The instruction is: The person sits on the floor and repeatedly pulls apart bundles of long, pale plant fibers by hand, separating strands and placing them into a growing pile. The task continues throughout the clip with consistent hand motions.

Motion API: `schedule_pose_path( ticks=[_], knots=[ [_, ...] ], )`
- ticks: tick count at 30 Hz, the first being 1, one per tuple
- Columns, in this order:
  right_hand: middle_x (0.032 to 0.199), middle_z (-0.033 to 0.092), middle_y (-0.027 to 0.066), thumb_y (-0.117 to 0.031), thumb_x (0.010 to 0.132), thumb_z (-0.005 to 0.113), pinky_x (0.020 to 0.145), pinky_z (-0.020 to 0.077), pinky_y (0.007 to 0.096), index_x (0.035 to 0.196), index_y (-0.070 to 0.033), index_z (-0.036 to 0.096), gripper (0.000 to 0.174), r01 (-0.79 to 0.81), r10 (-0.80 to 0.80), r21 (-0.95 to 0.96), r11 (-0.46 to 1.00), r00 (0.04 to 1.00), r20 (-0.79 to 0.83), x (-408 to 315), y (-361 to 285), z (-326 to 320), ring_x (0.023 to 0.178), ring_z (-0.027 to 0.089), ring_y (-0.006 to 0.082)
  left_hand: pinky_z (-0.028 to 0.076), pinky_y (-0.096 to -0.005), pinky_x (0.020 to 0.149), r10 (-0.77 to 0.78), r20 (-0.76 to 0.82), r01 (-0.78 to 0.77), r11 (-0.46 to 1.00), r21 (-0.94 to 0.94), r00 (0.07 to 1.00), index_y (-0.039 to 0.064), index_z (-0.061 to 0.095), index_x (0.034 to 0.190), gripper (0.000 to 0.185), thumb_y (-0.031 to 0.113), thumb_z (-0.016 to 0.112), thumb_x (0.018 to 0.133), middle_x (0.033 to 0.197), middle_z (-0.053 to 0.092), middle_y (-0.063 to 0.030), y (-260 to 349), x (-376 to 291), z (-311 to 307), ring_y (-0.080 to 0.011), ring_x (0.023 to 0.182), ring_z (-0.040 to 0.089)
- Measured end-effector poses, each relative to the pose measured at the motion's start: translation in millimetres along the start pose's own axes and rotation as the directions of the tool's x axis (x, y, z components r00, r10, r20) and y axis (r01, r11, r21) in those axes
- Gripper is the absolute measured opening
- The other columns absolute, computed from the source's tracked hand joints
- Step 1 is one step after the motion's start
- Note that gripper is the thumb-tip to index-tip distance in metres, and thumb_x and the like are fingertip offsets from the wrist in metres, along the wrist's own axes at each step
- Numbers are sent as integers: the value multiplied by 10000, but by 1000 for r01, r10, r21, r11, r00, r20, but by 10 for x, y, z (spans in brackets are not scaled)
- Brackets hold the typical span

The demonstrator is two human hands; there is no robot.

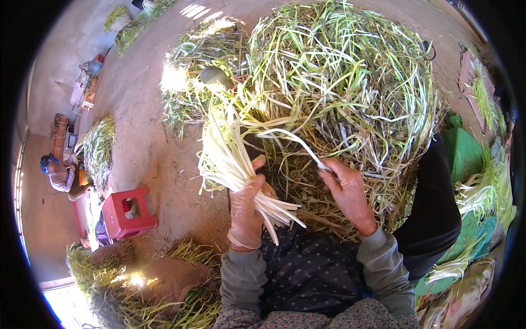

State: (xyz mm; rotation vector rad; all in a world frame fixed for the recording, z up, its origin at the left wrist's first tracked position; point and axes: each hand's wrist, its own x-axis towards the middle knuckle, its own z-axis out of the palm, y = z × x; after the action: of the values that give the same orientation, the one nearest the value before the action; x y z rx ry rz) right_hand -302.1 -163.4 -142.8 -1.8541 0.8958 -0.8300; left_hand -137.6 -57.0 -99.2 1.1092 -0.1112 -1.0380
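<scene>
My left hand (pixel 248 201), in a thin translucent glove, is closed around a bundle of long white-stemmed leafy stalks (pixel 230 152). Their pale stem ends stick out below the fist, and the yellow-green leaves fan out above it. To the right, my bare right hand (pixel 347 191) pinches the end of a single pale stalk (pixel 294 137) between thumb and fingers; this stalk curves up and left towards the bundle. Behind both hands rises a large heap of green and dried leaves (pixel 345 82).
A smaller leaf heap (pixel 193 78) adjoins the large one. A red plastic stool (pixel 129 214) stands at left, near more leaves (pixel 164 288). Another person (pixel 63 177) sits by a pile at far left. Sorted white stalks (pixel 478 193) lie on green sacking (pixel 464 154) at right.
</scene>
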Motion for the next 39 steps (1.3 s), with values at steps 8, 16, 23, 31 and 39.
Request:
schedule_pose_path(
  ticks=[8, 16, 23, 31, 39],
  knots=[
    [750, 589, 111, -178, 838, 601, 552, 464, 363, 915, -39, 580, 161, 202, -189, -11, 979, 931, 312, -36, -205, 86, 608, 586, 269, 442, -231, 515, -188, 98, 181, 981, 75, 977, -14, 588, 992, 236, 105, 645, 796, 645, 553, -44, -174, -9, 126, -127, 574, 542],
    [615, 538, 55, -258, 925, 508, 521, 436, 312, 821, -43, 597, 255, 74, -252, 282, 957, 697, 671, 286, 48, -206, 528, 507, 153, 349, -265, 452, -181, 90, 188, 979, -76, 979, 60, 583, 796, 150, 187, 654, 756, 528, 501, -21, -42, -11, 51, -129, 432, 447],
    [596, 543, 15, -236, 907, 530, 431, 416, 228, 818, -37, 588, 226, -503, 477, 525, 686, 856, 198, 29, 291, -917, 463, 471, 90, 335, -267, 470, 93, 62, -70, 948, -309, 994, 80, 569, 781, 139, 209, 578, 831, 460, 382, 19, 245, 213, -534, -106, 416, 366],
    [597, 516, -10, -170, 903, 559, 454, 405, 217, 952, -13, 570, 165, -382, 386, 138, 914, 923, 0, -116, 399, -981, 466, 470, 85, 360, -268, 514, -8, -128, -33, 950, -309, 992, 78, 546, 820, 110, 177, 590, 844, 526, 440, -1, 278, 163, -354, -124, 438, 360],
    [1074, 592, 106, -132, 707, 724, 632, 494, 329, 1116, -73, 552, 447, 320, -361, -390, 863, 932, -35, -32, -659, -287, 771, 618, 196, 365, -268, 520, -43, 19, 47, 948, -315, 999, 66, 551, 807, 105, 147, 617, 813, 539, 471, -8, 127, 37, -224, -116, 480, 431]
  ],
)
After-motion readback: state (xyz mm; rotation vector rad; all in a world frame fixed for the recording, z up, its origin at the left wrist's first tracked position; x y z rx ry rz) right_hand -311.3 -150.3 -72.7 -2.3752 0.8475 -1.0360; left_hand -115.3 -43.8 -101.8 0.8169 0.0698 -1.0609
